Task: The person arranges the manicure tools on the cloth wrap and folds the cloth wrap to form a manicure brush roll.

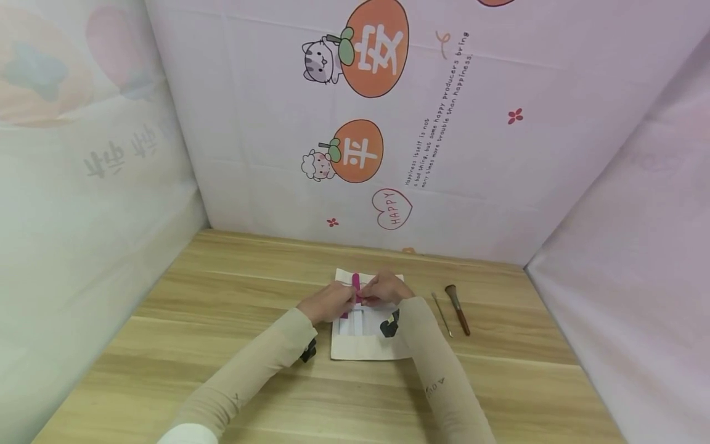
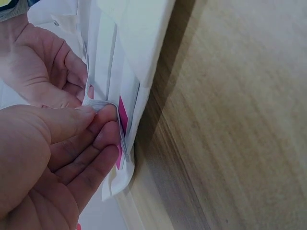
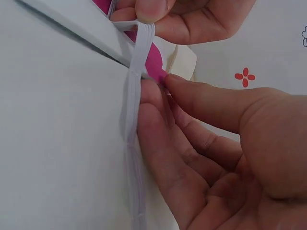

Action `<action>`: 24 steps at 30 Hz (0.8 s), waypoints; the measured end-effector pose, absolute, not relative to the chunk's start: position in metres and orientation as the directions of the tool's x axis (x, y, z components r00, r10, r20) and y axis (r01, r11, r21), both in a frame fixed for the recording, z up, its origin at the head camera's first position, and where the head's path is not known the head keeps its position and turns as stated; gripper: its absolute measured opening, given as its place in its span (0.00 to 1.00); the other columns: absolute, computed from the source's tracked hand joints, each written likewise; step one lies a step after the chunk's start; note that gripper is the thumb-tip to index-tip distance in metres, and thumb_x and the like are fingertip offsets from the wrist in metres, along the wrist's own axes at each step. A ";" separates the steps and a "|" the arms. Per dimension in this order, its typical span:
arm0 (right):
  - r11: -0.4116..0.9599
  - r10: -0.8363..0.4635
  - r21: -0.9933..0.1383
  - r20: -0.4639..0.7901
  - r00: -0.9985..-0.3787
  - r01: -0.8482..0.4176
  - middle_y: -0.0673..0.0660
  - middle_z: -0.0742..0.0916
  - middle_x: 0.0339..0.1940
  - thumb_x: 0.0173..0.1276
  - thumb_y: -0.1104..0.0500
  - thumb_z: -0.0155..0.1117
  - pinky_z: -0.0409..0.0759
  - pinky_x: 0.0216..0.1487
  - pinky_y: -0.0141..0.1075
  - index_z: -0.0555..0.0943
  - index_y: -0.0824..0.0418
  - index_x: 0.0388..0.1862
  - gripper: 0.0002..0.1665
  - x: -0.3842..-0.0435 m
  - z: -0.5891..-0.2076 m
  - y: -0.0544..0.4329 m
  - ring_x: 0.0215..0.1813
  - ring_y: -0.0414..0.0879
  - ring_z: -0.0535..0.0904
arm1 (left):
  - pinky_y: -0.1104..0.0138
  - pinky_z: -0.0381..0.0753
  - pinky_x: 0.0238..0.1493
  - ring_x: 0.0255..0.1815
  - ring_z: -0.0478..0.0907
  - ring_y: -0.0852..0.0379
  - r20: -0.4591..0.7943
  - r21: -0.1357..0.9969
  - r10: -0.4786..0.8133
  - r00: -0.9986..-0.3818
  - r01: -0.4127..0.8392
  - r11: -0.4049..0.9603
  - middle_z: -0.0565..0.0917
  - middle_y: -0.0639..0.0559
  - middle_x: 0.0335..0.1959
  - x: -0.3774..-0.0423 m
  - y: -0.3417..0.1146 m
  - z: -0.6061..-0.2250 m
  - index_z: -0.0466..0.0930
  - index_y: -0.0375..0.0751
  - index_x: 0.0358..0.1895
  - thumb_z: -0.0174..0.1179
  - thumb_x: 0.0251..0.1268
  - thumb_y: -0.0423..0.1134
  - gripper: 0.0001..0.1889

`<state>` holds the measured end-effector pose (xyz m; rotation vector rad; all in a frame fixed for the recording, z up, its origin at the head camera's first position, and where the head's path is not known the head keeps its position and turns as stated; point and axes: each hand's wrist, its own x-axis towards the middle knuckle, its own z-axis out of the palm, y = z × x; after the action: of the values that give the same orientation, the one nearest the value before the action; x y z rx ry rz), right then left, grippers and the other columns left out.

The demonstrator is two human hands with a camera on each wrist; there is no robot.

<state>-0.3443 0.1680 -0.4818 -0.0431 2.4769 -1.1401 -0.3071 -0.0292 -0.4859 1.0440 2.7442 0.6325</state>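
A white fabric case (image 1: pixel 366 348) with narrow sewn bands lies unfolded on the table under both hands. My left hand (image 1: pixel 335 300) pinches a white elastic band (image 2: pixel 100 104) between thumb and index finger, lifting it off the case. From the right, my right hand (image 1: pixel 386 288) pinches a flat pink strip (image 3: pixel 154 62) with a rounded end, shaped like a nail file. That strip runs beside the raised band in the right wrist view. Another bit of pink (image 1: pixel 344 316) shows below the left hand, its remainder hidden.
To the right of the case lie a brush (image 1: pixel 458 310) with a brown handle and a thin metal tool (image 1: pixel 442 315). White printed cloth (image 1: pixel 266 142) walls the wooden table (image 1: pixel 249 388) at the back and both sides.
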 end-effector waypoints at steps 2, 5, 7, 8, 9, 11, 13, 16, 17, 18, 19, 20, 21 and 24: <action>0.690 -0.179 -0.711 -0.348 -0.920 0.135 0.53 0.92 0.26 0.68 0.53 0.76 0.77 0.45 0.31 0.93 0.60 0.35 0.11 -0.347 -0.482 0.168 0.31 0.41 0.85 | 0.70 0.78 0.37 0.31 0.75 0.61 0.025 0.429 0.663 -0.748 0.607 0.669 0.82 0.53 0.29 -0.307 -0.029 -0.486 0.83 0.38 0.37 0.58 0.79 0.31 0.08; 0.710 -0.134 -0.690 -0.332 -0.934 0.143 0.53 0.92 0.27 0.68 0.52 0.77 0.78 0.43 0.31 0.92 0.60 0.34 0.12 -0.352 -0.483 0.166 0.31 0.42 0.85 | 0.71 0.75 0.35 0.29 0.73 0.61 0.030 0.422 0.664 -0.748 0.611 0.669 0.78 0.55 0.26 -0.306 -0.028 -0.486 0.81 0.40 0.33 0.59 0.78 0.31 0.10; 0.710 -0.101 -0.687 -0.319 -0.942 0.156 0.54 0.92 0.26 0.68 0.53 0.77 0.79 0.40 0.31 0.92 0.61 0.35 0.11 -0.355 -0.485 0.163 0.30 0.42 0.86 | 0.71 0.73 0.33 0.27 0.72 0.61 0.035 0.421 0.665 -0.746 0.614 0.668 0.75 0.56 0.24 -0.305 -0.028 -0.485 0.79 0.41 0.30 0.59 0.78 0.31 0.12; 0.710 -0.085 -0.685 -0.311 -0.947 0.162 0.54 0.92 0.26 0.68 0.54 0.77 0.79 0.39 0.31 0.92 0.61 0.34 0.11 -0.356 -0.485 0.162 0.29 0.42 0.86 | 0.71 0.73 0.32 0.27 0.71 0.61 0.034 0.422 0.665 -0.746 0.614 0.667 0.74 0.56 0.23 -0.304 -0.028 -0.485 0.78 0.41 0.29 0.59 0.78 0.31 0.12; 0.711 -0.074 -0.684 -0.302 -0.951 0.162 0.54 0.92 0.26 0.68 0.54 0.77 0.78 0.38 0.30 0.92 0.62 0.35 0.11 -0.357 -0.486 0.160 0.29 0.41 0.85 | 0.71 0.72 0.31 0.26 0.71 0.61 0.037 0.420 0.666 -0.745 0.616 0.666 0.74 0.56 0.23 -0.304 -0.027 -0.484 0.78 0.41 0.29 0.59 0.78 0.30 0.13; 0.715 -0.063 -0.683 -0.276 -0.959 0.150 0.54 0.92 0.25 0.67 0.55 0.77 0.77 0.37 0.30 0.92 0.63 0.35 0.11 -0.357 -0.487 0.158 0.28 0.41 0.85 | 0.71 0.73 0.31 0.26 0.71 0.61 0.041 0.424 0.666 -0.745 0.616 0.663 0.74 0.56 0.23 -0.303 -0.027 -0.484 0.78 0.41 0.29 0.59 0.77 0.30 0.12; 0.710 -0.071 -0.692 -0.260 -0.963 0.134 0.54 0.92 0.26 0.67 0.56 0.77 0.78 0.38 0.29 0.92 0.63 0.37 0.10 -0.357 -0.488 0.157 0.29 0.40 0.85 | 0.71 0.74 0.32 0.27 0.72 0.61 0.043 0.428 0.663 -0.747 0.614 0.663 0.77 0.55 0.24 -0.302 -0.027 -0.483 0.79 0.41 0.31 0.59 0.77 0.30 0.10; 0.696 -0.086 -0.708 -0.241 -0.967 0.115 0.54 0.93 0.28 0.67 0.58 0.77 0.80 0.40 0.29 0.93 0.63 0.39 0.09 -0.357 -0.491 0.157 0.30 0.39 0.85 | 0.70 0.76 0.34 0.29 0.74 0.60 0.033 0.435 0.661 -0.750 0.606 0.666 0.79 0.53 0.27 -0.303 -0.027 -0.484 0.81 0.38 0.36 0.59 0.77 0.30 0.06; 0.694 -0.090 -0.712 -0.236 -0.967 0.109 0.54 0.93 0.28 0.67 0.58 0.76 0.81 0.40 0.29 0.92 0.63 0.39 0.08 -0.357 -0.491 0.158 0.30 0.39 0.86 | 0.70 0.77 0.35 0.30 0.74 0.60 0.028 0.438 0.660 -0.751 0.603 0.667 0.80 0.53 0.28 -0.303 -0.026 -0.484 0.82 0.38 0.38 0.59 0.77 0.31 0.06; 0.687 -0.095 -0.718 -0.235 -0.967 0.107 0.55 0.93 0.29 0.67 0.59 0.76 0.81 0.41 0.29 0.92 0.64 0.39 0.08 -0.357 -0.492 0.158 0.30 0.39 0.86 | 0.70 0.77 0.35 0.30 0.75 0.60 0.025 0.444 0.659 -0.751 0.599 0.666 0.80 0.52 0.29 -0.304 -0.027 -0.484 0.82 0.37 0.39 0.59 0.77 0.30 0.05; 0.676 -0.100 -0.729 -0.239 -0.966 0.111 0.56 0.94 0.30 0.67 0.60 0.76 0.83 0.42 0.30 0.92 0.64 0.40 0.08 -0.356 -0.492 0.158 0.30 0.38 0.86 | 0.70 0.78 0.35 0.30 0.75 0.60 0.019 0.453 0.657 -0.753 0.593 0.666 0.81 0.52 0.29 -0.304 -0.027 -0.485 0.82 0.37 0.40 0.59 0.78 0.31 0.04; 0.667 -0.104 -0.736 -0.241 -0.965 0.112 0.56 0.94 0.30 0.67 0.60 0.76 0.83 0.42 0.30 0.92 0.65 0.40 0.08 -0.356 -0.492 0.158 0.30 0.38 0.87 | 0.71 0.78 0.35 0.30 0.76 0.60 0.017 0.458 0.656 -0.755 0.589 0.666 0.81 0.51 0.29 -0.305 -0.027 -0.486 0.82 0.37 0.41 0.59 0.78 0.31 0.04; 0.659 -0.108 -0.744 -0.244 -0.964 0.114 0.57 0.94 0.31 0.67 0.61 0.76 0.84 0.42 0.30 0.92 0.65 0.40 0.08 -0.356 -0.491 0.158 0.29 0.38 0.87 | 0.70 0.79 0.35 0.30 0.76 0.59 0.017 0.464 0.654 -0.756 0.585 0.665 0.81 0.51 0.30 -0.306 -0.027 -0.486 0.82 0.37 0.41 0.59 0.78 0.31 0.04; 0.640 -0.118 -0.758 -0.260 -0.958 0.127 0.58 0.94 0.33 0.68 0.62 0.75 0.86 0.41 0.30 0.92 0.66 0.40 0.07 -0.354 -0.491 0.157 0.29 0.38 0.87 | 0.71 0.78 0.34 0.29 0.75 0.60 0.023 0.460 0.656 -0.754 0.591 0.663 0.81 0.52 0.29 -0.309 -0.029 -0.489 0.82 0.37 0.41 0.59 0.78 0.31 0.04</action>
<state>-0.3541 0.1567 -0.4911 0.0074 2.5768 -1.2233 -0.3091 -0.0292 -0.4891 1.0304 2.7307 0.6778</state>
